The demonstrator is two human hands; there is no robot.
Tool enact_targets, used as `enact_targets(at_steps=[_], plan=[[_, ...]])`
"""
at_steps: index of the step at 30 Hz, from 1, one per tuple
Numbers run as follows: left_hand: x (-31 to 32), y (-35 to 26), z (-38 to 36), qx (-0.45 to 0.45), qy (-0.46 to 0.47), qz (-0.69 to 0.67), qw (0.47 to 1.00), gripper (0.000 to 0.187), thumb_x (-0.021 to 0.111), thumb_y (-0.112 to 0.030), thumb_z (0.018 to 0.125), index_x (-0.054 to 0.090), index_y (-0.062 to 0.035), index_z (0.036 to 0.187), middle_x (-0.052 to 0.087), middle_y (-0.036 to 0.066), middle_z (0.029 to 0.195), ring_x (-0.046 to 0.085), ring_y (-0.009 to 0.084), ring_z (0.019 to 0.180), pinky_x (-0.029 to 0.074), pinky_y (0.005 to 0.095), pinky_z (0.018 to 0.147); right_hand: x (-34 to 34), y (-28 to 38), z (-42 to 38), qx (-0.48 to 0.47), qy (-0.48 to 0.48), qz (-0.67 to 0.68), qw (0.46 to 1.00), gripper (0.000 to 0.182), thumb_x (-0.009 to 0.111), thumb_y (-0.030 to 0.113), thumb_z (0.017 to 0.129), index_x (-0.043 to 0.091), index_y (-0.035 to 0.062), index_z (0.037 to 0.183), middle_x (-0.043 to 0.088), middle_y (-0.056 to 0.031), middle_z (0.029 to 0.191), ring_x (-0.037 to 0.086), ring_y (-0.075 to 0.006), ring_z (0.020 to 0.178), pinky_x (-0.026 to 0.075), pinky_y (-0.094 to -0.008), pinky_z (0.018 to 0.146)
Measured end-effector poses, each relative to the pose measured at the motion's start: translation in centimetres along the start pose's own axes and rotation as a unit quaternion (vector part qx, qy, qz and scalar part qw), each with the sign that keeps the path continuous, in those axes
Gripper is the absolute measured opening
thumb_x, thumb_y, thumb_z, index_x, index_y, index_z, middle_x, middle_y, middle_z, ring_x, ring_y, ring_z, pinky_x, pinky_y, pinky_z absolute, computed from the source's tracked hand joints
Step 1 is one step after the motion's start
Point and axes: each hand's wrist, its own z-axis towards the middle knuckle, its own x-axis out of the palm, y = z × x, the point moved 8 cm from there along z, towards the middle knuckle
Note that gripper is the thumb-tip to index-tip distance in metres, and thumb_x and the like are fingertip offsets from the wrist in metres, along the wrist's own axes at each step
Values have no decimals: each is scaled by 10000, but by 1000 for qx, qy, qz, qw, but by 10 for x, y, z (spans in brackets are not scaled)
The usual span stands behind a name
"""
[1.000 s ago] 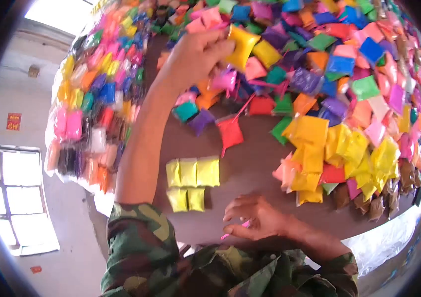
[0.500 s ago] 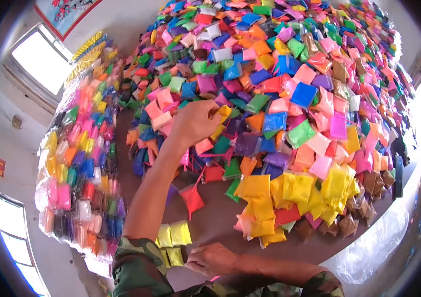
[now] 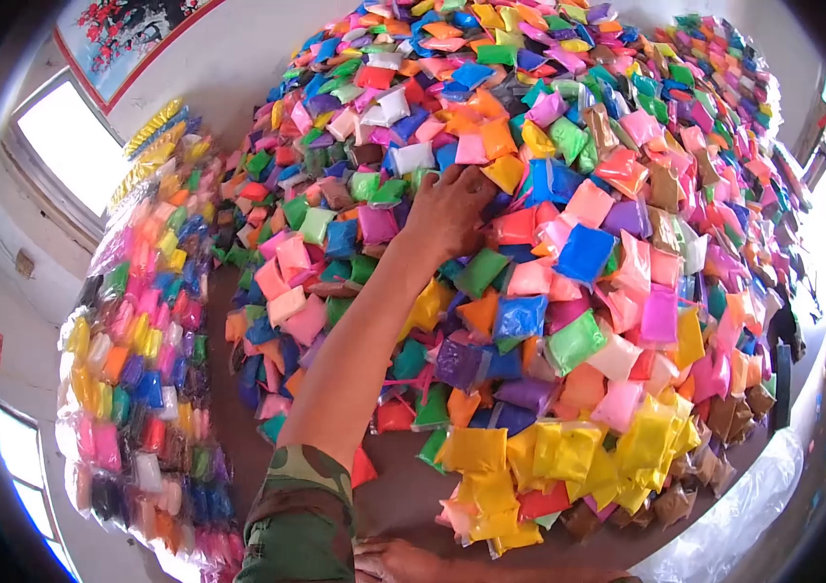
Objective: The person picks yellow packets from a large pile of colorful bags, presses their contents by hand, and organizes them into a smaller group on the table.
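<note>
A large heap of small colored packets covers the table. Stretched up into it, my left hand has its fingers bent beside an orange-yellow packet; the fingertips are partly hidden, so whether it grips anything is unclear. At the bottom edge lies my right hand, low over the brown table top, mostly cut off and partly behind my left sleeve. Yellow packets are grouped at the near edge of the heap. A red packet lies beside my left forearm.
Bagged packets in many colors form a tall stack on the left. Clear plastic wrap lies at the lower right. A framed picture and windows are on the wall at the left.
My left hand has moved up and right, farther into the heap. The view has shifted, my right hand sits lower in it, and the pale yellow packets beside it are out of sight.
</note>
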Motion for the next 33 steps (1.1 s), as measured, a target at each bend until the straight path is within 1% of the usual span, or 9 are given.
enact_targets(at_steps=[4,6,7,13,19,22,25,28,33], plan=[[29,21,20,-80,50,19,995,811,863,-420,746,557,-202,1465,576,104,1461,513,350,1388,478,554,1054,-3,5,3,32,55,53,997,246,628,306,956,690,73,908,655,-131,841,636,-311,752,517,-429,692],[22,38,16,-93,-45,59,993,595,825,-346,790,650,-210,1343,633,74,1359,560,338,1306,487,540,1010,-6,-1,3,49,84,74,993,212,648,264,940,692,62,893,662,-149,835,664,-336,765,535,-460,702],[16,44,13,-96,-90,78,988,491,807,-310,812,696,-215,1281,662,60,1308,583,333,1265,491,533,987,6,-12,2,119,92,234,961,209,641,260,942,700,65,895,663,-158,836,674,-346,780,549,-475,711],[18,131,-9,-150,-31,195,969,272,740,-266,853,775,-194,1113,730,63,1165,630,313,1194,493,556,959,-34,22,21,75,35,29,996,194,634,245,957,714,69,944,661,-151,857,678,-343,814,564,-482,709],[-52,146,-58,-229,0,139,963,295,689,-223,870,764,-130,1139,739,117,1111,668,361,1139,518,565,938,-23,14,15,74,54,39,995,179,626,237,950,713,84,984,666,-122,894,679,-319,881,569,-471,735],[-81,126,-50,-232,10,-20,972,349,657,-242,890,741,-73,1184,738,153,1138,689,392,1111,540,551,938,-22,13,17,71,58,34,995,172,631,238,941,710,89,976,663,-119,882,677,-318,866,566,-467,739],[-64,106,-10,-95,-64,-105,988,410,643,-306,922,722,-82,1255,743,183,1177,705,397,1107,553,515,956,-21,10,17,75,60,28,995,165,636,238,931,707,94,968,660,-115,871,674,-317,850,563,-463,742],[-35,92,37,-100,-75,-152,980,437,660,-354,954,717,-67,1278,729,217,1246,692,416,1160,558,491,975,-2,0,12,60,114,56,990,178,652,242,927,708,74,944,675,-134,881,681,-345,859,561,-478,747],[37,87,70,-183,-126,-222,949,436,601,-340,964,661,-162,1358,730,249,1222,703,417,1134,559,520,961,-59,34,34,111,47,39,992,181,692,218,919,680,50,851,677,-153,868,673,-373,841,550,-489,737]])
